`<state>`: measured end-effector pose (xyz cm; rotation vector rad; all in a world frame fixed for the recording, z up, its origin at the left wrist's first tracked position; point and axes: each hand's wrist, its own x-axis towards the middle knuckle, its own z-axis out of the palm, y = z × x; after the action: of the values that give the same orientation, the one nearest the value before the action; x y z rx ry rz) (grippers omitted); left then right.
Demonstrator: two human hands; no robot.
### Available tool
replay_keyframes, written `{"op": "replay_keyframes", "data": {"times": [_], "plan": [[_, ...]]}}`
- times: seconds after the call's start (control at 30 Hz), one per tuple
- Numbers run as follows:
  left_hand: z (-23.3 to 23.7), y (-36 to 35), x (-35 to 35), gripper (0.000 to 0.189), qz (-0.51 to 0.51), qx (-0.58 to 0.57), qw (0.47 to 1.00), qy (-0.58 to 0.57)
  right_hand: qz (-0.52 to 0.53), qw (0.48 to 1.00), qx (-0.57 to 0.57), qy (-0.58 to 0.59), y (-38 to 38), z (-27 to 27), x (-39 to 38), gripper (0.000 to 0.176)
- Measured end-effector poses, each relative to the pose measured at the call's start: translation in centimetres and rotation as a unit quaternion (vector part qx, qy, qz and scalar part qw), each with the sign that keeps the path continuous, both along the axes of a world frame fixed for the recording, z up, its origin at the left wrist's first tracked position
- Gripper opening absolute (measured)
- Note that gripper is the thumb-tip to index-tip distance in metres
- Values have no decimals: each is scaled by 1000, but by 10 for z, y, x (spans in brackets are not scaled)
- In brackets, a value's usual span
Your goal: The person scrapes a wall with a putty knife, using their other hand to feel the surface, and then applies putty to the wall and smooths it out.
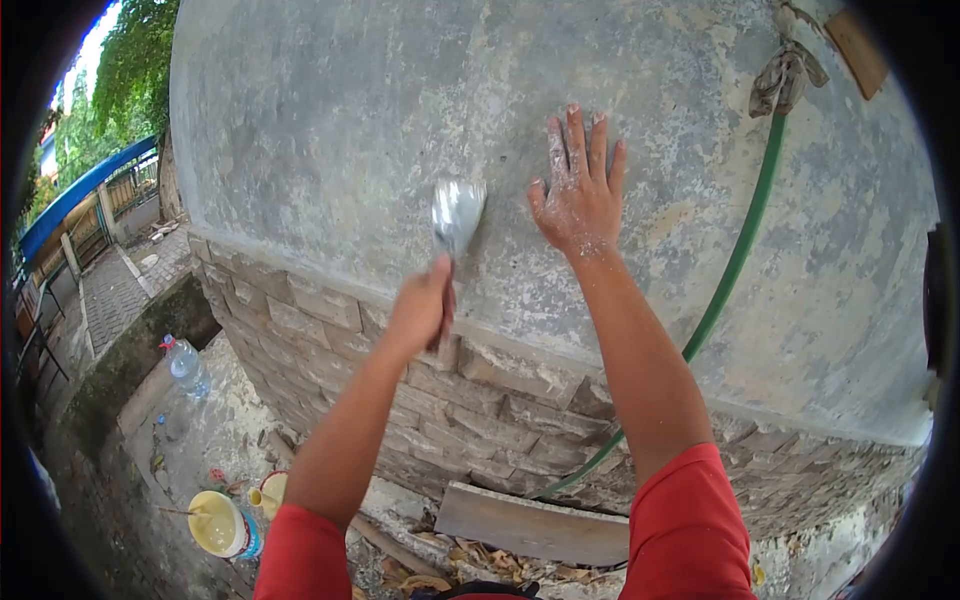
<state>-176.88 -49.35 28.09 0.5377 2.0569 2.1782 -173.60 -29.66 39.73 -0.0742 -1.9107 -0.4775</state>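
My left hand (pixel 418 312) is wrapped round the dark reddish handle of a putty knife (pixel 458 212). Its wide, shiny metal blade points up and lies close against the grey wall (pixel 330 130), whose surface is patchy with pale, flaking marks. To the right of the blade, my right hand (pixel 582 195) rests flat on the wall with fingers spread, white dust on its skin. A green hose (pixel 745 240) runs down the wall beyond my right hand, its upper end wrapped in a greyish plastic bag (pixel 788 78).
Rough stone blocks (pixel 520 375) face the wall's lower part. On the ground at left are a plastic bottle (pixel 185 366) and a bucket (pixel 222 525) of pale yellowish material. A board (pixel 535 525) leans at the wall's foot among dry leaves (pixel 480 558).
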Motion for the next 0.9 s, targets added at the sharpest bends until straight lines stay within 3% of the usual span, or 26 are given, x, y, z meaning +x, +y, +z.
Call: {"op": "replay_keyframes", "data": {"times": [0.1,0.17,0.23,0.33,0.4,0.5,0.57,0.6,0.67,0.77,0.9], "plan": [[83,2,-21,63,2,1,996,91,-15,1000,2,-7,0,1,1,73],[95,3,-23,62,-7,21,998,61,-1,1000,2,-8,1,1,1,74],[70,1,-19,62,-5,0,998,62,13,1000,-5,-10,3,-2,0,75],[-35,3,6,61,40,-136,988,63,39,999,12,-4,8,-4,5,74],[-77,9,20,62,-11,-1,998,-67,14,999,27,-32,7,-3,7,74],[-28,11,5,59,33,-50,997,47,7,999,11,-43,2,-1,9,76],[36,11,-4,59,-1,41,998,42,8,999,13,-43,1,1,10,77],[40,10,-9,59,1,41,998,38,4,999,11,-48,2,-1,11,77],[38,3,-16,64,-9,21,998,52,9,999,18,-51,4,-2,10,78],[-39,-5,0,63,19,-25,999,24,36,998,14,-47,7,-4,11,78],[-13,-10,-5,61,24,-2,1000,-2,57,998,2,-39,6,-3,6,77]]}}
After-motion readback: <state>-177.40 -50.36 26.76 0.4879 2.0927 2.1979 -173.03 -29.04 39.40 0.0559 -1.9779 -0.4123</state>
